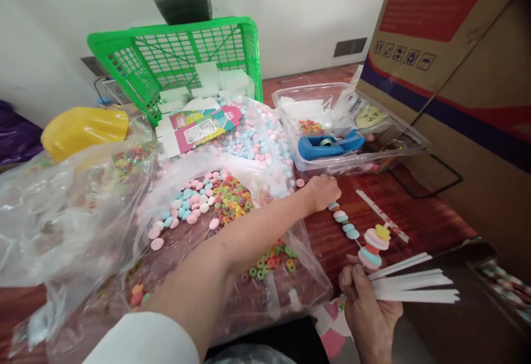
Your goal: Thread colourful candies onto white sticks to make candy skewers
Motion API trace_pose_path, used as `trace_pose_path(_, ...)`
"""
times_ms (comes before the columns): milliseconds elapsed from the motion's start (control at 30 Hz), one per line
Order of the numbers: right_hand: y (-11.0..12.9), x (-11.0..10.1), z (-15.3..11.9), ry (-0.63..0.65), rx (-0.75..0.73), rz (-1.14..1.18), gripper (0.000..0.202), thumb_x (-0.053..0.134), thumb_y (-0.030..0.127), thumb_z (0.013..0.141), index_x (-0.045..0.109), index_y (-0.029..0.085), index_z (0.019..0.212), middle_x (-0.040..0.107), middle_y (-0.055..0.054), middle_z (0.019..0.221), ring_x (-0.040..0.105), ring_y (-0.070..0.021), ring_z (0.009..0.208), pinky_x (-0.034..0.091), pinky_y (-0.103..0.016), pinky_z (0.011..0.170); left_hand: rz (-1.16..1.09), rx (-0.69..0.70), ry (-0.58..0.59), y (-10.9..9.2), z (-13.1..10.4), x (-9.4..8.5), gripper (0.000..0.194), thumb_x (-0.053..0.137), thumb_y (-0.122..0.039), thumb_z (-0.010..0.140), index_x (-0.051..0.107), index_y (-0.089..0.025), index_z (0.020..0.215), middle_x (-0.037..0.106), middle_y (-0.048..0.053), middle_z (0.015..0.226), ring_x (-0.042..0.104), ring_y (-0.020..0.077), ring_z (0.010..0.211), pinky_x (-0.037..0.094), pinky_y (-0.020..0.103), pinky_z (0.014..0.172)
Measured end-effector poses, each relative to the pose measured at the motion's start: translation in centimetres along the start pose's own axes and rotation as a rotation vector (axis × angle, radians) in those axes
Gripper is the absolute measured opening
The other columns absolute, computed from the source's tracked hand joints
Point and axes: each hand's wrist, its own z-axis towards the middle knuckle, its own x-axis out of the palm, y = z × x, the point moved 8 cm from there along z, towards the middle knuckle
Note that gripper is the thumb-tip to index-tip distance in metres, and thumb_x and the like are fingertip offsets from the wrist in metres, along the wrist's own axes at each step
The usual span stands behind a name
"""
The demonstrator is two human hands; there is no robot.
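Observation:
A string of pastel candies (346, 224) runs between my two hands, its beads threaded on a thin line. My left hand (323, 191) is closed at the upper end of the string; the fingertips are hidden behind the knuckles. At the lower right my right hand (368, 303) is closed on several white paper sticks (415, 286), which fan out to the right. Just above its fingertips are bigger pink, blue and yellow pieces (375, 242). Under my left forearm lie ring candies (232, 198) and round pastel candies (191, 201) on clear plastic.
A green basket (191, 48) holding white cards stands at the back. Behind my left hand is a clear tray (352, 162) with a blue tape dispenser (332, 145). Plastic bags (83, 203) lie left. A printed strip (381, 214) is on the table, a big carton (448, 48) at right.

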Motion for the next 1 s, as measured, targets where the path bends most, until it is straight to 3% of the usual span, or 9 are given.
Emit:
trace_pose_path(100,-1.6,-0.8,0.1,-0.009,0.08,0.022,0.018,0.074,0.034,0.076,0.067,0.021,0.085,0.061,0.001,0.065,0.056,-0.0124,0.054,0.052,-0.024,0.05,0.023,0.003,0.006,0.0,0.4,0.7,0.027,0.043,-0.004,0.085,0.069,-0.007,0.093,0.067,0.018,0.097,0.061,0.0293,0.094,0.048,0.038,0.071)
trace_pose_path(233,-2.7,-0.8,-0.3,0.04,0.134,-0.03,0.017,0.071,0.033,0.08,0.068,0.018,0.088,0.058,0.001,0.058,0.056,-0.0141,0.055,0.054,-0.025,0.053,-0.007,-0.077,-0.025,-0.1,-2.1,0.1,0.02,0.057,-0.013,0.079,0.067,-0.011,0.097,0.068,0.015,0.096,0.059,0.0292,0.095,0.048,0.039,0.077)
trace_pose_path(333,-2.6,-0.9,-1.0,-0.031,0.168,-0.039,0.02,0.067,0.034,0.083,0.069,0.018,0.093,0.057,0.002,0.061,0.055,-0.0129,0.057,0.052,-0.024,0.058,-0.213,-0.295,-0.112,2.6,-4.9,-0.7,0.021,0.062,-0.007,0.068,0.068,-0.013,0.087,0.07,0.011,0.09,0.06,0.0256,0.09,0.046,0.038,0.086)
trace_pose_path(467,-2.6,-0.9,-1.6,-0.099,0.278,-0.09,0.027,0.071,0.04,0.078,0.07,0.016,0.09,0.056,0.003,0.06,0.054,-0.0125,0.057,0.047,-0.022,0.053,-0.315,-0.496,-0.188,6.8,-7.3,-0.7,0.023,0.05,-0.005,0.078,0.069,-0.014,0.087,0.069,0.007,0.083,0.061,0.0187,0.078,0.047,0.03,0.077)
trace_pose_path(633,-2.2,-0.6,-1.5,-0.06,0.256,-0.12,0.029,0.071,0.045,0.075,0.07,0.017,0.078,0.056,0.001,0.059,0.054,-0.0141,0.059,0.048,-0.025,0.056,-0.397,-0.62,-0.251,9.0,-6.8,0.2,0.015,0.053,-0.012,0.081,0.068,-0.015,0.081,0.066,0.004,0.076,0.059,0.016,0.071,0.047,0.028,0.072)
trace_pose_path(867,-3.1,-1.2,-0.9,0.009,0.2,-0.19,0.025,0.071,0.042,0.077,0.07,0.017,0.077,0.057,0.0,0.059,0.054,-0.014,0.057,0.049,-0.025,0.056,-0.468,-0.671,-0.276,9.5,-6.4,1.2,0.006,0.058,-0.011,0.074,0.06,-0.017,0.075,0.063,0.003,0.072,0.056,0.0183,0.07,0.047,0.033,0.075)
trace_pose_path(1000,-2.9,-1.0,-0.1,0.067,0.14,-0.147,0.023,0.075,0.038,0.074,0.07,0.016,0.08,0.058,0.0,0.059,0.055,-0.0142,0.055,0.05,-0.027,0.054,-0.569,-0.658,-0.282,9.2,-6.5,1.5,0.007,0.056,-0.012,0.076,0.058,-0.017,0.081,0.06,0.0,0.069,0.055,0.0154,0.065,0.046,0.029,0.068)
